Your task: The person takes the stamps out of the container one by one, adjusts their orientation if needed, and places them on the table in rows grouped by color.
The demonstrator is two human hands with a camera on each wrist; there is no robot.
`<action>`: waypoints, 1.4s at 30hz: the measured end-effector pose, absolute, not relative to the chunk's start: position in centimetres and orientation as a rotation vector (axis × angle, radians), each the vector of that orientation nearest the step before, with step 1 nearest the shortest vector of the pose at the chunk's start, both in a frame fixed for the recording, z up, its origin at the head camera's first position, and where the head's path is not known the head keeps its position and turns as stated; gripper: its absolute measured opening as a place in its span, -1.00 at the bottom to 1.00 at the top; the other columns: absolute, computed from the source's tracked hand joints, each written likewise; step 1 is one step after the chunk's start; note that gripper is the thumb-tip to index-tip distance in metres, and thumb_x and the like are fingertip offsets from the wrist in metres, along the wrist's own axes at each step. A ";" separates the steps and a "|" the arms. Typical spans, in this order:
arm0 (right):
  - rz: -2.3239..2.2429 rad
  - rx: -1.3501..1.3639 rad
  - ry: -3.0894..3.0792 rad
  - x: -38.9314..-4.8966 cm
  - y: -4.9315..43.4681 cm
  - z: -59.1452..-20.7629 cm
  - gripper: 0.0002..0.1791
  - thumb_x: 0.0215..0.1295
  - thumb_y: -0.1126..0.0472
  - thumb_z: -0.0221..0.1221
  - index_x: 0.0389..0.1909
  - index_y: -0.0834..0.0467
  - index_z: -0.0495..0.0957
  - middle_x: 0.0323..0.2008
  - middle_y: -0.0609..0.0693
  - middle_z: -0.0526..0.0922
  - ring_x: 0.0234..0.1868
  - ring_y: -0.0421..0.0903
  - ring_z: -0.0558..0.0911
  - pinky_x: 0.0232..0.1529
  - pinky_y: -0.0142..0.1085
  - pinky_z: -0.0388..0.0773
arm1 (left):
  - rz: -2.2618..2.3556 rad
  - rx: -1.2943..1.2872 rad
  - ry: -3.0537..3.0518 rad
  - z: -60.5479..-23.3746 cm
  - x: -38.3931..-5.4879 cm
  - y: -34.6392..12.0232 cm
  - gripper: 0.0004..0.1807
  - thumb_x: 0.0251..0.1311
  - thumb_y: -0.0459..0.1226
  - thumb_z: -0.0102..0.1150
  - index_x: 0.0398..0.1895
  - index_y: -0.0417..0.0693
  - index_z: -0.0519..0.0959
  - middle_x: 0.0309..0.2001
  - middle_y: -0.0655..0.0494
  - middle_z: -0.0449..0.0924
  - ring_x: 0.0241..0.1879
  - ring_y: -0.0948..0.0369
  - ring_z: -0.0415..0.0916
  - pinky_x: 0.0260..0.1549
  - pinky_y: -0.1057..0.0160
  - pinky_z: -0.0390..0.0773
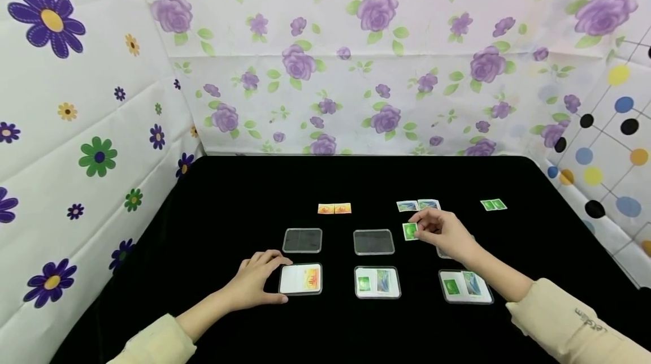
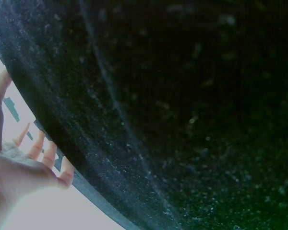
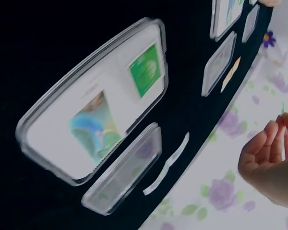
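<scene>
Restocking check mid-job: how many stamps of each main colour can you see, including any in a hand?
Orange stamps: 3
Blue stamps: 4
Green stamps: 5, including one pinched in the right hand
Total: 12

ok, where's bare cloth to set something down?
Bare cloth: left of the orange cards, and the front strip between the sleeves, before the near boxes. Crowded: around the right hand, which pinches a green card near the blue cards.
</scene>
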State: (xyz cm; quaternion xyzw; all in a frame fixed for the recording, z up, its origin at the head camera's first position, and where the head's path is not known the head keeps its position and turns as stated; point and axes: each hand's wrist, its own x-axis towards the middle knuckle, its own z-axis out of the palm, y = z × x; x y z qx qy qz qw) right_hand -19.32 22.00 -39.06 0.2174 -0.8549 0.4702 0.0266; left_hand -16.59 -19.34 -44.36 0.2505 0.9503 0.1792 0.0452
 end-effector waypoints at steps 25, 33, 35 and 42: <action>1.490 0.623 -2.588 -24.6 29.8 -39.6 -0.77 0.25 0.44 0.13 -0.11 0.47 0.45 -0.44 -0.17 0.58 -0.47 -0.35 0.53 -0.42 -0.45 0.48 | 0.548 0.771 2.913 -44.2 -16.4 -19.3 -0.28 -0.17 0.01 0.45 0.13 0.06 0.45 0.18 -0.03 0.39 0.11 -0.05 0.33 -0.06 -0.13 0.32; 1.342 0.498 -2.643 -25.8 31.5 -39.0 -0.76 0.25 0.40 0.16 -0.09 0.41 0.49 -0.44 -0.03 0.58 -0.48 -0.37 0.52 -0.44 -0.45 0.49 | 0.551 0.774 2.923 -44.2 -16.4 -19.3 -0.28 -0.18 0.01 0.45 0.13 0.07 0.45 0.17 -0.02 0.40 0.11 -0.04 0.34 -0.07 -0.12 0.32; 1.327 0.478 -2.643 -26.0 32.0 -39.0 -0.75 0.24 0.39 0.16 -0.09 0.42 0.49 -0.45 -0.06 0.58 -0.48 -0.37 0.52 -0.44 -0.45 0.49 | 0.551 0.780 2.930 -44.2 -16.5 -19.3 -0.28 -0.18 0.01 0.46 0.13 0.06 0.45 0.16 -0.02 0.41 0.10 -0.04 0.34 -0.07 -0.13 0.32; 1.233 0.435 -2.710 -26.6 33.8 -39.1 -0.77 0.26 0.42 0.13 -0.08 0.43 0.49 -0.45 -0.08 0.56 -0.50 -0.37 0.49 -0.49 -0.38 0.46 | 0.558 0.791 2.929 -44.2 -16.3 -19.3 -0.28 -0.17 0.00 0.45 0.13 0.05 0.45 0.16 -0.02 0.41 0.10 -0.05 0.34 -0.07 -0.14 0.32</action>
